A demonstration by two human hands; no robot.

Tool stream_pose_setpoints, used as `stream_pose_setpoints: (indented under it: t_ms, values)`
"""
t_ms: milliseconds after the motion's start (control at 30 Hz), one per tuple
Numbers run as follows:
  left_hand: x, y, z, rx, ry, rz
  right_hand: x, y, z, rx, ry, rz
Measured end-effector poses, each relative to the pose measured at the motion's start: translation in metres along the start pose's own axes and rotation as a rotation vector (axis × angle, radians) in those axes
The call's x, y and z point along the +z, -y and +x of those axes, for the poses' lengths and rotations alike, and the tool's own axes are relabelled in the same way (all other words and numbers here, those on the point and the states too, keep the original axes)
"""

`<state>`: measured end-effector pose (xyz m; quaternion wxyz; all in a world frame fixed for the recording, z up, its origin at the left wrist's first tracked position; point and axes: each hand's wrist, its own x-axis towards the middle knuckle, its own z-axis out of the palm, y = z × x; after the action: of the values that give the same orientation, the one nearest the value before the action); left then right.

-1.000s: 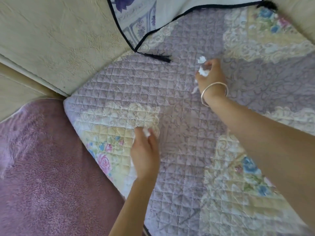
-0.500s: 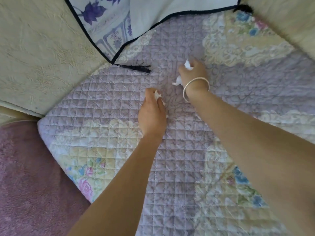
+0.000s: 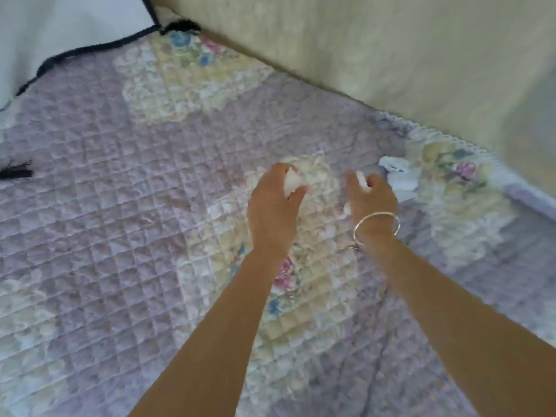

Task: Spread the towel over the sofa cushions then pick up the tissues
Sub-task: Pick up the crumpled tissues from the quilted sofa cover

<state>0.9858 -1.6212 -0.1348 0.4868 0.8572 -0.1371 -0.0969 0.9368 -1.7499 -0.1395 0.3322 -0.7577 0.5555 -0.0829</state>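
Note:
A quilted lilac and floral cover [image 3: 120,191] lies spread over the sofa seat. My left hand [image 3: 272,210] grips a crumpled white tissue [image 3: 292,182] between thumb and fingers. Just to its right, my right hand [image 3: 371,200], with a silver bangle on the wrist, holds white tissue scraps [image 3: 362,179] in curled fingers. A larger white tissue [image 3: 397,173] lies on the cover a little beyond my right hand, near the sofa back. The frame is blurred by motion.
The cream sofa back [image 3: 376,49] rises along the top right. A white cloth with dark piping [image 3: 69,34] covers the top left corner. A black tassel [image 3: 15,173] lies at the left edge, another tassel [image 3: 180,27] near the top.
The view has swung right along the seat. Both hands moved right with their tissues and now sit side by side. A larger tissue near the sofa back has come into view.

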Motion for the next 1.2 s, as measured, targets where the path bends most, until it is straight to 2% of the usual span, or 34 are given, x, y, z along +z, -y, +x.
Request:
stream_pose_setpoints:
  t_ms: [133, 333, 433, 533, 800, 900, 1067, 1200]
  values:
    - [0.038, -0.017, -0.015, 0.073, 0.056, -0.005, -0.038, -0.022, 0.054, 0.028, -0.068, -0.105]
    - [0.058, -0.006, -0.029, 0.085, 0.165, -0.033, -0.035, -0.031, 0.087, -0.026, 0.113, -0.203]
    - [0.059, -0.001, -0.031, 0.039, 0.185, -0.072, -0.03, -0.026, 0.089, -0.109, 0.151, -0.432]
    - [0.061, 0.001, -0.033, 0.06, 0.163, -0.021, -0.032, -0.027, 0.09, -0.142, 0.144, -0.522]
    - [0.055, -0.013, -0.063, 0.044, 0.196, 0.057, -0.056, -0.061, 0.012, -0.212, 0.199, -0.286]
    - [0.052, -0.024, -0.086, 0.046, 0.188, 0.079, -0.066, -0.081, -0.031, -0.131, 0.221, -0.169]
    - [0.042, -0.05, -0.149, -0.009, 0.282, 0.079, -0.111, -0.111, -0.101, -0.006, 0.209, 0.012]
    - [0.032, -0.078, -0.221, -0.048, 0.359, 0.058, -0.159, -0.143, -0.158, 0.082, 0.189, 0.033]
